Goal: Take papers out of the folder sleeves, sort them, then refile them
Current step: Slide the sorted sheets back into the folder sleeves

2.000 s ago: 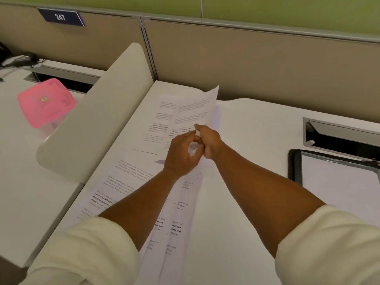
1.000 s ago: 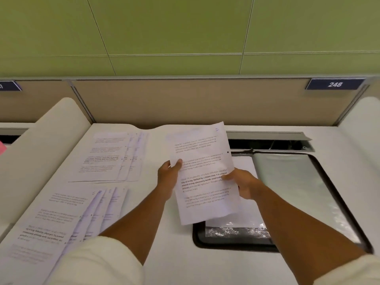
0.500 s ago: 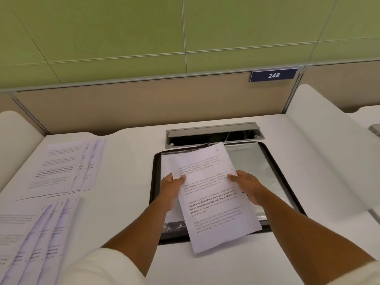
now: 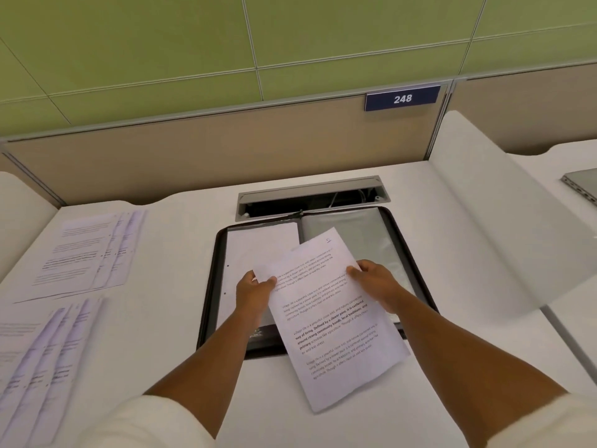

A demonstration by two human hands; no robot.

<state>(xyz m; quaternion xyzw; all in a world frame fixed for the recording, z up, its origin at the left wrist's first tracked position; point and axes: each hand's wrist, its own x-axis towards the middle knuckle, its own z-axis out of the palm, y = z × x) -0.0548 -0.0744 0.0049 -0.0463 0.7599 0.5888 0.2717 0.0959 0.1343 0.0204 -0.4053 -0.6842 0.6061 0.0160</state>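
The view has drifted leftward; bare desk [image 4: 161,318] borders the open folder [image 4: 392,234] at frame centre, where left hand [image 4: 253,291] and right hand [image 4: 376,281] pinch a printed sheet [image 4: 332,318] by its side edges.

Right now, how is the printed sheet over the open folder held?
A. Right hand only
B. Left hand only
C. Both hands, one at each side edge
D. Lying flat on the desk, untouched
C: the left hand grips the printed sheet at its left edge and the right hand at its right edge, above the open folder.
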